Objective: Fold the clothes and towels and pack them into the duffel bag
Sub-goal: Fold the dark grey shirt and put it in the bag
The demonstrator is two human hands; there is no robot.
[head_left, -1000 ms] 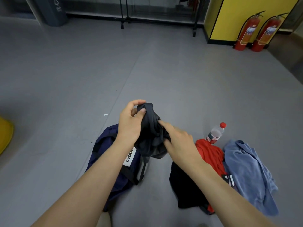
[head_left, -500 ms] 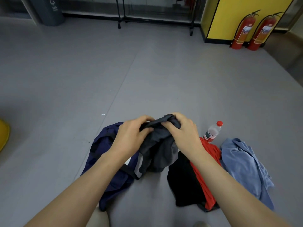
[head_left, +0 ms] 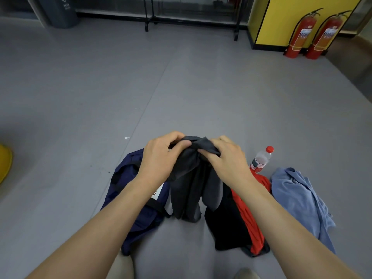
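Left hand (head_left: 161, 158): fingers curled, pinching the top edge of the dark grey garment (head_left: 187, 188).
Right hand (head_left: 227, 158): fingers curled, gripping the same edge, just beside the left.
Dark grey garment: bunched, hanging from both hands between bag and clothes pile.
Duffel bag (head_left: 128, 178): navy, on the floor under the left forearm.
Black-and-red garment (head_left: 227, 224): on the floor under the right forearm.
Blue cloth (head_left: 296, 194): crumpled, just right of it.
Bottle (head_left: 260, 160): clear, red-capped, near the pile.

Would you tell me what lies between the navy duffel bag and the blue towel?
In the head view, a hanging grey garment, then a black garment and a red garment.
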